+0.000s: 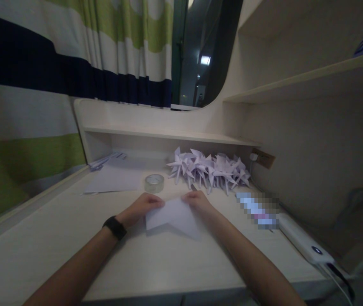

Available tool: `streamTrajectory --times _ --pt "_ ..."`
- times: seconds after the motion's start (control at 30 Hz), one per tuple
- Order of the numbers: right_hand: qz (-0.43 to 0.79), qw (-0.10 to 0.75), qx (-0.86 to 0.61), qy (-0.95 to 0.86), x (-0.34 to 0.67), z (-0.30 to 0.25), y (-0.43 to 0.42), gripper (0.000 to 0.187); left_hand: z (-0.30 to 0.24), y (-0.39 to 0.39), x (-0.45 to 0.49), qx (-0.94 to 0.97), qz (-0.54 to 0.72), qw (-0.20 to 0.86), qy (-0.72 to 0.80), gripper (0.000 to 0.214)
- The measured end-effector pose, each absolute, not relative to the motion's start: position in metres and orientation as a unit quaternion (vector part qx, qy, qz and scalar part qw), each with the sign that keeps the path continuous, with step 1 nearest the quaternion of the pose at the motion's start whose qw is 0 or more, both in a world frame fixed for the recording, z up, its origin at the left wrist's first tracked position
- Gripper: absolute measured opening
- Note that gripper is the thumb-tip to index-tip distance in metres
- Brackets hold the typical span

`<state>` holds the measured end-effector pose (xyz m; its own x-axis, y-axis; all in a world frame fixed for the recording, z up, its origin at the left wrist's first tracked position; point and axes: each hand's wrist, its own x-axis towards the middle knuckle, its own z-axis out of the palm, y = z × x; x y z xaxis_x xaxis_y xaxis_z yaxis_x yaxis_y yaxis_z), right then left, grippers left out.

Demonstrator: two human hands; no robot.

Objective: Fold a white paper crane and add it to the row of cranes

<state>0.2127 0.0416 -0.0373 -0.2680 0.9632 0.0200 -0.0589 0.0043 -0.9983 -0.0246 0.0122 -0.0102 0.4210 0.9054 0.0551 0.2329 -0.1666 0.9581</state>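
A sheet of white paper (173, 214), bent or folded along its length, is held up just over the desk between both hands. My left hand (143, 207), with a dark band on the wrist, pinches its upper left edge between thumb and fingers. At the upper right corner, my right hand (199, 200) is closed on the same sheet. Just beyond my left hand lies a roll of clear tape (154, 183). Behind my right hand a pile of folded paper pinwheels (210, 168) spreads along the back. A small dark pointed object (194, 187) shows by my right fingers, too little to name.
A stack of white paper (114, 176) lies at the back left, with folded strips (104, 161) behind it. On the right are a phone with a blurred screen (256, 208) and a white power strip (305, 240) with cables. A low shelf (168, 133) overhangs the desk's back.
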Motion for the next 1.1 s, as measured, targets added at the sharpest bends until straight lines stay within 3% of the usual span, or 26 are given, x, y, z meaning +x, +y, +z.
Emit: streamTrajectory --times 0.37,0.57,0.73,0.93,1.1 --pt "0.536 0.539 -0.424 -0.493 0.228 -0.019 0.051 0.015 0.0 0.012 -0.035 0.66 0.318 0.54 0.413 0.029" --pt "0.502 0.566 -0.429 -0.493 0.247 -0.004 0.057 0.017 0.002 0.018 -0.047 0.615 0.359 0.552 0.433 0.033" --pt "0.514 0.517 -0.431 -0.532 0.243 -0.004 0.049 0.016 0.001 0.016 -0.038 0.571 0.416 0.564 0.428 0.042" --pt "0.567 0.376 -0.416 -0.603 0.215 -0.018 0.028 0.017 -0.017 0.002 -0.015 0.702 0.256 0.563 0.352 0.041" --pt "0.563 0.368 -0.401 -0.622 0.218 -0.026 0.031 0.019 -0.023 -0.002 -0.011 0.706 0.226 0.578 0.342 0.041"
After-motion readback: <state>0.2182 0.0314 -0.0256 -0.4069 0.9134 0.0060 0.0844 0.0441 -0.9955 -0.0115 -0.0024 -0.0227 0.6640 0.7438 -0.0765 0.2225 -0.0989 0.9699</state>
